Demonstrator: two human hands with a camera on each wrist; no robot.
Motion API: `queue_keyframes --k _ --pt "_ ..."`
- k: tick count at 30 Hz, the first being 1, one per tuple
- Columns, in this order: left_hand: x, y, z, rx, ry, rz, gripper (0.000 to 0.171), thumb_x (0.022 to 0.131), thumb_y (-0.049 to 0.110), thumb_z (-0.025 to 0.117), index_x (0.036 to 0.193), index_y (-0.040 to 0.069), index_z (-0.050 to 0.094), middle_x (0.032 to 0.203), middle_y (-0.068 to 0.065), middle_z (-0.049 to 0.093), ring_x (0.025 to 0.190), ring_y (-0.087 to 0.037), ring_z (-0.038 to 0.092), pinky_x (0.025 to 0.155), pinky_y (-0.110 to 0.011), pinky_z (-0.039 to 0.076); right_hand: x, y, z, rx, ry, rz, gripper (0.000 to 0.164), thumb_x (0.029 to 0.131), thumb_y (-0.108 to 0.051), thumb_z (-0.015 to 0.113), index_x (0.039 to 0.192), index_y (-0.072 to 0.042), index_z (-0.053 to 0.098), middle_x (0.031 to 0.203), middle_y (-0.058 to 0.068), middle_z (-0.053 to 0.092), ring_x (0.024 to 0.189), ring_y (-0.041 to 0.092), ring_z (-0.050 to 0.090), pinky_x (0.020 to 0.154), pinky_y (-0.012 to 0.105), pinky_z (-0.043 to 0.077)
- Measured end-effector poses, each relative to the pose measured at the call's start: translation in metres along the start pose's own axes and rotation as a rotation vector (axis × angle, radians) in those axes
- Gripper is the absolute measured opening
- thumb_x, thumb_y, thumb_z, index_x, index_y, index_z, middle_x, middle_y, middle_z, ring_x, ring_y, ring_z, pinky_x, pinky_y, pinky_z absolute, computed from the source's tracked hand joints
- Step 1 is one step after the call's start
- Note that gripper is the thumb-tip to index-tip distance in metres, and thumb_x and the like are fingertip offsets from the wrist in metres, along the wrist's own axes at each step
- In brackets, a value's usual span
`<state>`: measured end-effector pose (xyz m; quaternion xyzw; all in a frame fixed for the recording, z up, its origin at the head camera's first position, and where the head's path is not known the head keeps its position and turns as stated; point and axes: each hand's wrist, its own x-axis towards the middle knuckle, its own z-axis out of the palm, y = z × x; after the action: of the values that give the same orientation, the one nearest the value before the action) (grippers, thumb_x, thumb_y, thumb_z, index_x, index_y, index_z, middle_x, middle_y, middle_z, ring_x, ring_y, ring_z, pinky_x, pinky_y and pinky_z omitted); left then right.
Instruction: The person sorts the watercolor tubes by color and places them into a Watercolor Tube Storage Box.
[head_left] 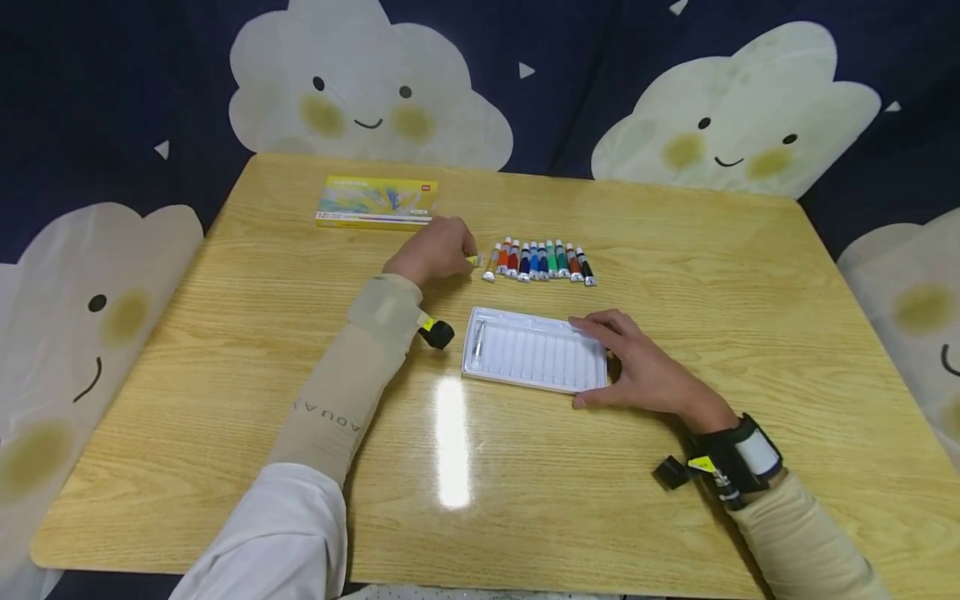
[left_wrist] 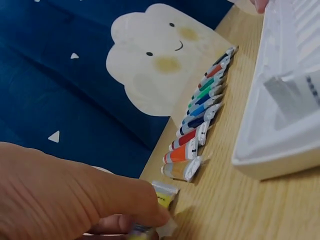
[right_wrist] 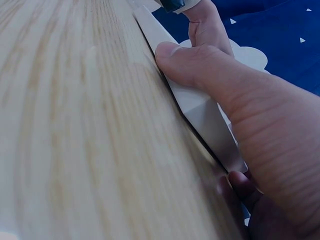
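Note:
My left hand (head_left: 435, 250) pinches a small yellow paint tube (left_wrist: 164, 199) between thumb and fingers, at the left end of a row of paint tubes (head_left: 533, 261). Most of that yellow tube is hidden by the hand. Nearer to me lies a white plastic tray (head_left: 540, 352) with narrow slots; a single whitish tube (head_left: 478, 342) sits in its leftmost slot. My right hand (head_left: 637, 367) grips the tray's right end, thumb on the near side and fingers on the far edge.
A yellow paint box (head_left: 377, 204) lies flat at the back left of the wooden table (head_left: 720, 275). Behind the table hangs a dark blue curtain (head_left: 555, 100) printed with white clouds. Each wrist carries a small black camera.

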<state>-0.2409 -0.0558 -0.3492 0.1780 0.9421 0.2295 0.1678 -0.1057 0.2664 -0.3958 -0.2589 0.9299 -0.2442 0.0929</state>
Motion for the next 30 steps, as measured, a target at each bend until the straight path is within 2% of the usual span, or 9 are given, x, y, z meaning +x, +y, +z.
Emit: queue_keyframes --k 5,9,12,15,17,23,30 --pt "-0.002 0.003 -0.001 -0.014 -0.004 -0.013 0.014 0.085 0.006 0.066 0.095 0.009 0.074 0.096 -0.002 0.063 0.086 -0.019 0.05 0.078 -0.031 0.043 -0.001 -0.001 0.0 0.003 0.004 -0.01 0.106 0.06 -0.064 0.082 0.15 -0.033 0.036 0.146 0.004 0.036 0.132 0.022 0.039 0.103 0.047 0.041" --pt "-0.003 0.005 -0.004 -0.005 -0.001 0.006 0.007 0.084 0.009 0.069 0.09 0.007 0.066 0.086 -0.005 0.058 0.08 -0.02 0.049 0.074 -0.032 0.042 -0.001 -0.001 0.0 -0.002 0.011 -0.021 0.106 0.06 -0.064 0.083 0.15 -0.031 0.036 0.146 0.002 0.036 0.132 0.021 0.038 0.103 0.046 0.04" --pt "-0.005 0.007 -0.006 0.003 -0.011 0.01 0.019 0.085 0.012 0.07 0.101 0.009 0.06 0.091 -0.004 0.058 0.084 -0.02 0.051 0.077 -0.032 0.043 -0.001 -0.001 0.0 -0.003 0.01 -0.023 0.106 0.061 -0.064 0.083 0.15 -0.031 0.036 0.146 0.002 0.036 0.132 0.021 0.038 0.103 0.046 0.04" --pt "-0.005 0.009 -0.007 -0.017 -0.032 -0.005 0.034 0.087 0.014 0.07 0.118 0.014 0.055 0.102 -0.006 0.061 0.089 -0.021 0.054 0.079 -0.034 0.046 -0.001 -0.001 -0.001 -0.002 0.004 -0.019 0.105 0.061 -0.064 0.082 0.15 -0.032 0.035 0.147 0.003 0.035 0.133 0.021 0.038 0.104 0.047 0.04" --pt "-0.005 0.01 -0.008 -0.037 -0.046 -0.018 0.039 0.088 0.015 0.069 0.123 0.018 0.053 0.108 -0.007 0.061 0.091 -0.022 0.056 0.077 -0.034 0.048 -0.001 -0.001 -0.001 -0.001 0.002 -0.015 0.105 0.061 -0.064 0.082 0.15 -0.033 0.035 0.147 0.003 0.035 0.133 0.021 0.038 0.104 0.047 0.04" --pt "-0.009 0.013 -0.008 -0.067 -0.073 0.002 0.039 0.088 0.016 0.07 0.124 0.017 0.056 0.113 -0.009 0.062 0.089 -0.022 0.059 0.07 -0.031 0.05 0.0 -0.002 -0.001 -0.002 0.001 -0.014 0.105 0.061 -0.064 0.083 0.15 -0.031 0.036 0.147 0.003 0.035 0.133 0.022 0.038 0.104 0.047 0.04" --pt "-0.012 0.019 -0.01 -0.048 -0.066 0.058 0.04 0.084 0.019 0.075 0.121 0.022 0.059 0.111 -0.006 0.064 0.096 -0.021 0.058 0.076 -0.033 0.051 0.0 -0.001 0.0 -0.005 0.0 -0.019 0.105 0.061 -0.063 0.083 0.15 -0.031 0.035 0.147 0.003 0.035 0.132 0.021 0.038 0.103 0.046 0.04"
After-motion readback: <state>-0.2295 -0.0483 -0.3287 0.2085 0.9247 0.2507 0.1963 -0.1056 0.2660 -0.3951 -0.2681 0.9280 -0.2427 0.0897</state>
